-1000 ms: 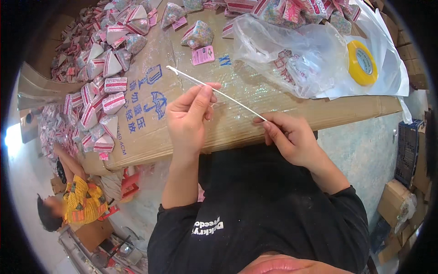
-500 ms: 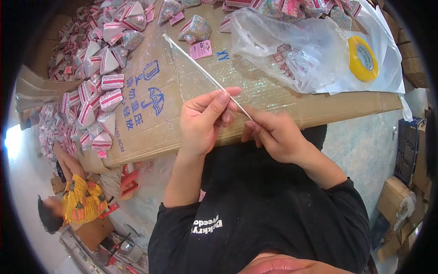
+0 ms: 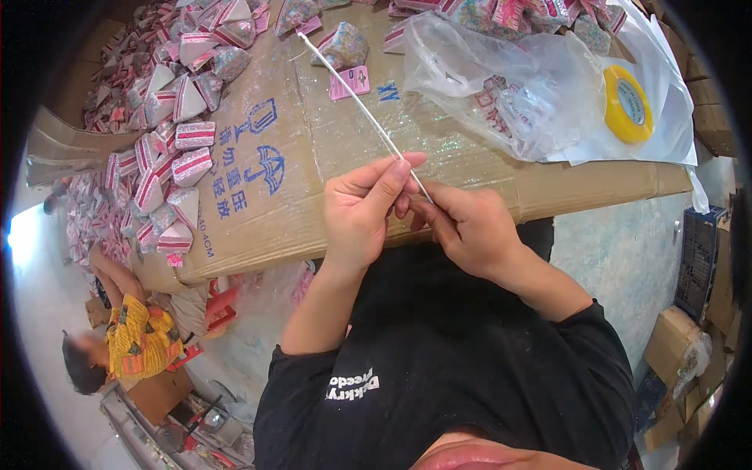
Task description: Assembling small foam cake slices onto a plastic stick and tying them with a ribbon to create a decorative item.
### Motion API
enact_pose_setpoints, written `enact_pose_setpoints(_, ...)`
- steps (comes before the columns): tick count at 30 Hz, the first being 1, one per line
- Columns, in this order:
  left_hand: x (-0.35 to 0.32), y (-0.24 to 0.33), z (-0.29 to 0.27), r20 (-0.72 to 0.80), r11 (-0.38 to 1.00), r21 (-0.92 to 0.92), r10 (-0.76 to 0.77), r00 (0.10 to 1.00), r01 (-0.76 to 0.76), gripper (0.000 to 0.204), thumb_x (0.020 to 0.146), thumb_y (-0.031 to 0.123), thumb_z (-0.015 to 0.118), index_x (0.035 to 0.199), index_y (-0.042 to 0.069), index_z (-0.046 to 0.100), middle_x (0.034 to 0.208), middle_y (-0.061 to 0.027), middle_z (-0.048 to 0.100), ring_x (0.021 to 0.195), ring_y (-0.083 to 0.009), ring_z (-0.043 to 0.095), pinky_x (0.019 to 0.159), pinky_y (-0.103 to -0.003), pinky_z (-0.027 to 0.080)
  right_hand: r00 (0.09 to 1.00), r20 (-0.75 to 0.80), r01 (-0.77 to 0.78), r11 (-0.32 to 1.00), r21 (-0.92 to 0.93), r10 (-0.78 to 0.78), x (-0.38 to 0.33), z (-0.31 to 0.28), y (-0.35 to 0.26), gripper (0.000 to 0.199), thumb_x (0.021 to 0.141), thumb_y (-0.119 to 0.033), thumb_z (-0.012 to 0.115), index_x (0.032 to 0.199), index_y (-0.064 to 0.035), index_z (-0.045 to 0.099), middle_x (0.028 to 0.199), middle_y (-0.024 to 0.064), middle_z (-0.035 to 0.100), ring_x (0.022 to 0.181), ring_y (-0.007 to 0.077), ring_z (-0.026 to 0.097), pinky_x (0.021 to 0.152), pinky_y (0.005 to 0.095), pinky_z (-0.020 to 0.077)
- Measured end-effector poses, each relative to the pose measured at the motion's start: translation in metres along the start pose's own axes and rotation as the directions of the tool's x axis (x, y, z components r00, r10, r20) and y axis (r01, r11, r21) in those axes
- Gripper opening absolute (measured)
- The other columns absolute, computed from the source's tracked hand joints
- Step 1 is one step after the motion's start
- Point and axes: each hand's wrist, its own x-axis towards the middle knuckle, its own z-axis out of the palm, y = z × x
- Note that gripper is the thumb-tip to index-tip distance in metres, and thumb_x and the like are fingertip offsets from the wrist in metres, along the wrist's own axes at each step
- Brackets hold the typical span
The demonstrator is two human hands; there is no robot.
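A long, thin white strand (image 3: 354, 94), straight like a stick, runs slantwise over the cardboard; a fine loose thread shows close to its far tip. My left hand (image 3: 362, 207) pinches it between thumb and forefinger toward its near end. Just to the right, the fingers of my right hand (image 3: 476, 231) close on the strand's near end. Both hands hover over the front edge of the cardboard. Beyond the strand's upper part lies a glittery wedge-shaped piece (image 3: 343, 45) with a pink card tag (image 3: 349, 83). Whether the strand is one cord or several is too fine to tell.
Flattened cardboard (image 3: 270, 223) covers the work surface. Many pink-and-white wedge pieces (image 3: 188, 102) are heaped at the left. A clear plastic bag (image 3: 501, 102) and a yellow tape roll (image 3: 627, 103) lie at the right. A person in a yellow patterned top (image 3: 145, 341) is at lower left.
Both hands stay on the strand, my left hand having shifted slightly right. The strand's far tip has moved up and to the right, past the pink card tag.
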Motion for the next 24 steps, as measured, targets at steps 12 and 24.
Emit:
enact_pose_setpoints(12,0.006,-0.011,0.007,-0.036,0.999,0.038,0.014,0.999,-0.013,0.022,0.098,0.013,0.064,0.109,-0.005,0.072,0.081,-0.0034,0.068,0.065,-0.0059,0.051,0.059,-0.021,0.041,0.986,-0.127,-0.104,0.992,0.067,0.112,-0.003,-0.002,0.006,0.015,0.092,-0.017,0.065,0.104,-0.0072,0.065,0.076,0.0181,0.067,0.067,0.0370,0.067,0.057,0.0430,0.0502)
enact_pose_setpoints(24,0.008,-0.018,0.014,-0.055,0.998,0.057,0.042,0.998,-0.039,0.022,0.097,0.014,0.065,0.108,-0.003,0.073,0.079,-0.0018,0.068,0.067,-0.0049,0.053,0.059,-0.020,0.040,0.988,-0.157,0.001,1.000,-0.022,-0.004,-0.002,-0.009,0.001,0.015,0.088,-0.015,0.069,0.098,-0.0057,0.064,0.078,0.0170,0.068,0.069,0.0362,0.068,0.057,0.0420,0.0510)
